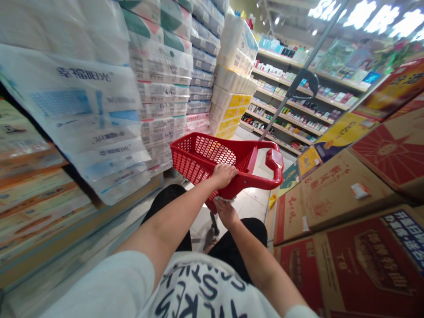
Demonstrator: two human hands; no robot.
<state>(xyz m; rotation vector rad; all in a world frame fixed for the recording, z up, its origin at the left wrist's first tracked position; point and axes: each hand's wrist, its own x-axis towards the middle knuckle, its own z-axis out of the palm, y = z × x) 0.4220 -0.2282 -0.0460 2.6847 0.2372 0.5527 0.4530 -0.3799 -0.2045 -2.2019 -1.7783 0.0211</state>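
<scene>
A red plastic shopping trolley [202, 154] stands in the aisle in front of me, and its basket holds nothing that I can see. My left hand [224, 174] grips the basket's near rim from above. My right hand [225, 212] is below it, pressed against the underside of the basket near the red handle [275, 163]. A small white piece, which looks like a cloth [221, 199], shows at the right hand's fingertips. The trolley's grey stem and wheel [214, 224] are below the hands.
Tall stacks of wrapped tissue-paper packs [99, 115] line the left side. Red and brown cartons [347, 221] are piled close on the right. Shelves of small goods [291, 115] stand at the far end. The tiled floor [248, 203] forms a narrow passage.
</scene>
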